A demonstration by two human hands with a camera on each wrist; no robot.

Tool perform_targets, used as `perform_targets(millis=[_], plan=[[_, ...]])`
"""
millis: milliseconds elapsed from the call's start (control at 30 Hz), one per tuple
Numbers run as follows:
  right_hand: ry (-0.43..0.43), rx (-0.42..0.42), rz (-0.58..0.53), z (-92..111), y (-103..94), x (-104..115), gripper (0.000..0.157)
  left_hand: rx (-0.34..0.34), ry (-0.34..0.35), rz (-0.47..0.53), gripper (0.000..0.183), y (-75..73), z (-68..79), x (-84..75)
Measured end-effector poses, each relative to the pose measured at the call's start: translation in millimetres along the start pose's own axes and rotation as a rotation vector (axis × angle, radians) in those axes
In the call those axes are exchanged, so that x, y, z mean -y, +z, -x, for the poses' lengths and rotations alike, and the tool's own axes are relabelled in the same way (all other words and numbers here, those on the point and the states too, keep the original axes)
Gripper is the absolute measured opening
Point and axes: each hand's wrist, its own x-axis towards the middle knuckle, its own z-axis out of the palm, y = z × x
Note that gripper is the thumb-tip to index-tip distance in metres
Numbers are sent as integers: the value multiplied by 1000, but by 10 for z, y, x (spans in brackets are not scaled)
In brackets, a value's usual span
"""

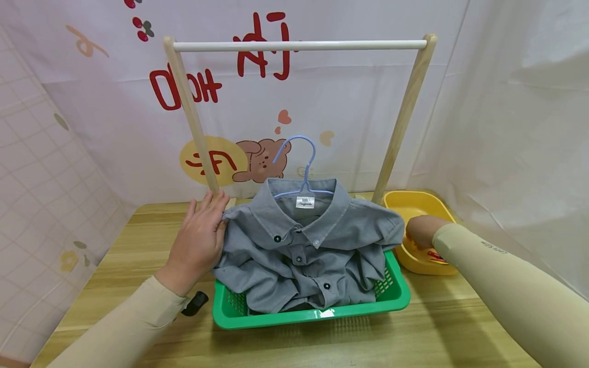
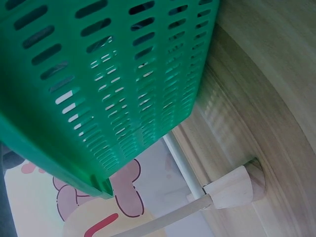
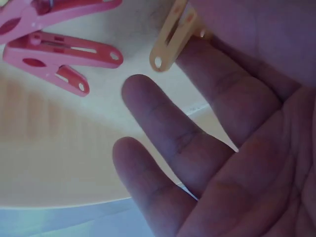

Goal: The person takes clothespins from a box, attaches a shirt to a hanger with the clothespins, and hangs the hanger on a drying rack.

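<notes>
Nearest you is the green basket [image 1: 313, 315], and your beige right sleeve [image 1: 497, 276] passes to its right, carrying small print too unclear to read. The grey button-down shirt [image 1: 271, 271] is bunched into the basket, its shoulders spread across the basket's far side. Left of the basket, your left hand [image 1: 198, 240] lies with fingers extended against the shirt's shoulder. Inside the collar, a white label [image 1: 305, 203] bears a line of dark script that cannot be made out for certain.

The blue hanger [image 1: 307, 168] is already inside the shirt, its hook rising beyond the basket and caught on nothing. Right of the basket, your right hand [image 1: 425, 231] reaches into a yellow tub [image 1: 428, 267]; it seems to pinch a yellow clothespin [image 3: 170, 49] between thumb and finger, near pink clothespins [image 3: 49, 57].

Behind the basket stands the wooden rack with its white rail [image 1: 299, 46]. By the look of it, the hanger is fitted, while clipping and hooking onto the rail remain undone. Farthest back, the backdrop [image 1: 345, 102] carries red lettering; you can pick out an H and an O.
</notes>
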Motion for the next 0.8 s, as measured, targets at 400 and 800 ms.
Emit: perform_targets(millis=[400,800], plan=[[91,-102,-38,25,-109,-9,23,-1,2,5,49,-1,-9,-7],[118,-181,-73,89,-337,99,9,8,-6,1,49,-2,-10,-9]])
